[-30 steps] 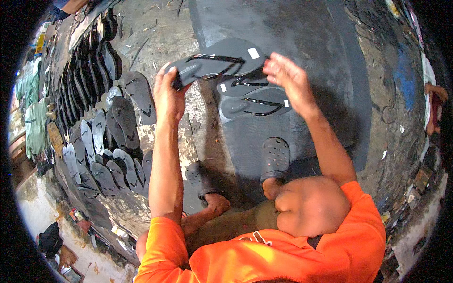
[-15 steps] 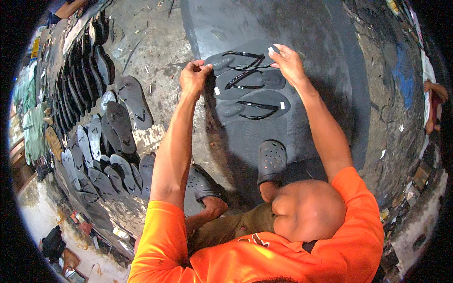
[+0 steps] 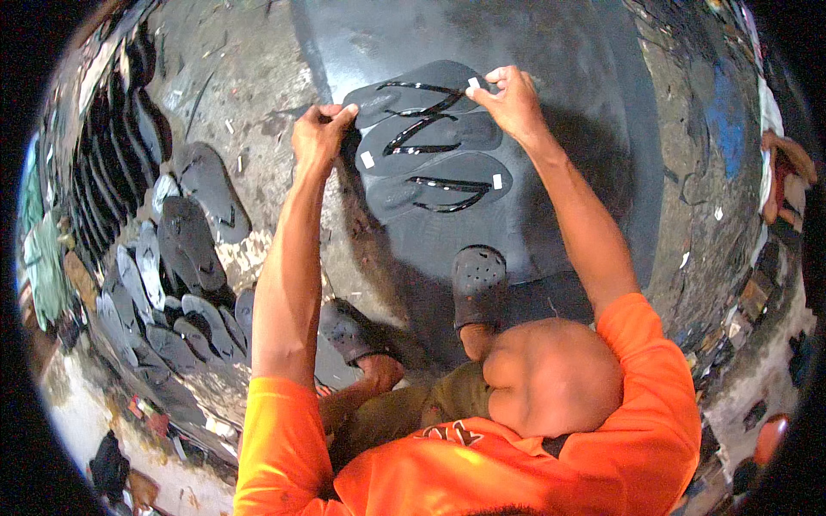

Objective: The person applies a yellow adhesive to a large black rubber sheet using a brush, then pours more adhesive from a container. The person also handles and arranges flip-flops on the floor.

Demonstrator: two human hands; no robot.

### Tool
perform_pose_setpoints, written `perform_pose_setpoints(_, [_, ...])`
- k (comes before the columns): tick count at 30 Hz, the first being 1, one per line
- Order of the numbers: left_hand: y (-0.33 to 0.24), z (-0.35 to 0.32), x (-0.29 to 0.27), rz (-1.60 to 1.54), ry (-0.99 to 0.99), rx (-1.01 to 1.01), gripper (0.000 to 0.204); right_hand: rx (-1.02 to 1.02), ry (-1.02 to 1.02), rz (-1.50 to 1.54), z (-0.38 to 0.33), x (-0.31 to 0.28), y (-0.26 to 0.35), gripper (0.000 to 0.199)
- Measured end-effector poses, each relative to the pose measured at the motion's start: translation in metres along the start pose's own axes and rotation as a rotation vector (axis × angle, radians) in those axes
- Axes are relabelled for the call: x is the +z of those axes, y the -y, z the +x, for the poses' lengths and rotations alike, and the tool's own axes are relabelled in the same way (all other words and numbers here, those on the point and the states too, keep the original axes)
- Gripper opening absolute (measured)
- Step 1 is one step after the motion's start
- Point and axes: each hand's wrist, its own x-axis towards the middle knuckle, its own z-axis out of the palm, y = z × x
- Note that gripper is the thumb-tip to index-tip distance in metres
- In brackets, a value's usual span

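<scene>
Three dark grey flip-flops with glossy black straps lie side by side on a black sheet (image 3: 594,77). My left hand (image 3: 320,136) is closed in a pinch at the left end of the far flip-flop (image 3: 443,72). At its other end, the fingers of my right hand (image 3: 509,101) pinch the edge, where a small white label (image 3: 472,86) shows. Just nearer lies the middle flip-flop (image 3: 478,131), pointing the opposite way, with a white label at its left end. The near flip-flop (image 3: 391,198) has its label at the right; neither hand touches it.
On the left, a long row of dark flip-flops (image 3: 103,163) stands packed on edge, with several loose flip-flops (image 3: 191,245) before it. My feet wear dark clogs (image 3: 480,279) near the sheet's front. Green cloth (image 3: 45,267) lies far left; another person's limb (image 3: 787,168) shows at the right edge.
The whole view has shifted, so the flip-flops and hands appear slightly farther left. Both hands still pinch the far flip-flop's ends.
</scene>
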Motion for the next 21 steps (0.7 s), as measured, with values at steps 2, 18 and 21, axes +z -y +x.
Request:
perform_pose_setpoints(2, [-0.015, -0.001, 0.008, 0.085, -0.042, 0.067, 0.046, -0.051, 0.020, -0.029, 0.006, -0.007, -0.024, 0.048])
perform_pose_setpoints(18, [0.156, -0.058, -0.178, 0.128, -0.455, -0.334, 0.067, -0.595, 1.293, 0.336, -0.193, -0.024, 0.133, 0.034])
perform_pose_setpoints(21, [0.135, -0.083, -0.211, 0.473, -0.997, 0.009, 0.059, -0.465, 1.126, 0.252, -0.179, -0.027, 0.140, 0.031])
